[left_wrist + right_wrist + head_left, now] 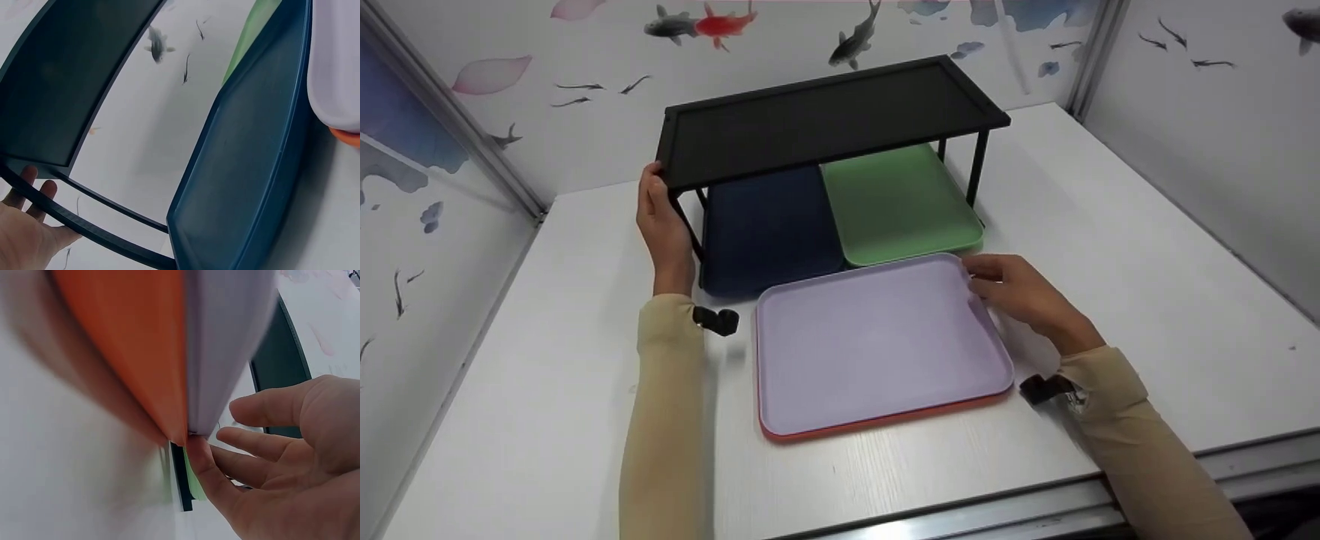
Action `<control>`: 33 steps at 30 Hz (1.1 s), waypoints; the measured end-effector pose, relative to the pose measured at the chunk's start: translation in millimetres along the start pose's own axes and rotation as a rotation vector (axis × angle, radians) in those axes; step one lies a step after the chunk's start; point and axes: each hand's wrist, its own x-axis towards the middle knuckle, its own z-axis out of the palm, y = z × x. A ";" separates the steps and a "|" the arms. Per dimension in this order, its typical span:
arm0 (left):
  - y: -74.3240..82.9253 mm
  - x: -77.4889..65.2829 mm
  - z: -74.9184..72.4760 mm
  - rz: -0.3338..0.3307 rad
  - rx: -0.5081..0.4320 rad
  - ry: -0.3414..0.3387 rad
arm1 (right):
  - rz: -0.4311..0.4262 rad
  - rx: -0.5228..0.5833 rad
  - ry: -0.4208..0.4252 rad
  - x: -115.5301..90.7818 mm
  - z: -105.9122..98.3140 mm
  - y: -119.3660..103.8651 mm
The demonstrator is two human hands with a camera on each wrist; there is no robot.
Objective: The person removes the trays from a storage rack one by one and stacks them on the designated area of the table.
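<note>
A black rack (832,120) on thin legs stands at the back. My left hand (666,225) touches its left end from outside; in the left wrist view the fingers (49,191) reach up behind a dark bar to the shelf's end, spread rather than curled. In front, a lilac tray (877,337) lies on an orange-red tray (885,421), edges nearly aligned. My right hand (1027,292) is at their far right corner. One finger (199,455) touches the stacked rims in the right wrist view; the thumb (270,406) looks apart from them.
Beneath the rack's front edge lie a navy tray (772,232) and a green tray (904,202), side by side; their back parts are hidden. The white table (1110,262) has walls printed with fish on three sides. A metal rail (1005,517) runs along the front.
</note>
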 end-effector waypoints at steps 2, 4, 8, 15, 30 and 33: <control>0.6 0.0 0.4 0.003 0.002 0.001 | 0.012 0.011 0.001 0.3 0.2 -0.6; 0.8 0.4 0.9 0.005 -0.006 0.001 | 0.019 0.016 -0.001 0.6 0.1 -0.8; 2.0 0.1 2.1 0.007 -0.017 -0.001 | 0.021 0.029 -0.001 0.9 -0.3 -1.7; 12.0 -6.8 2.4 0.007 -0.027 -0.016 | 0.052 0.046 -0.012 1.1 -2.2 -1.2; 8.5 -3.8 -3.2 -0.003 -0.013 -0.005 | 0.191 0.358 0.016 37.6 -23.9 -5.9; 9.2 -6.2 0.3 -0.009 -0.009 -0.011 | 0.216 0.414 0.063 49.1 -27.1 -5.3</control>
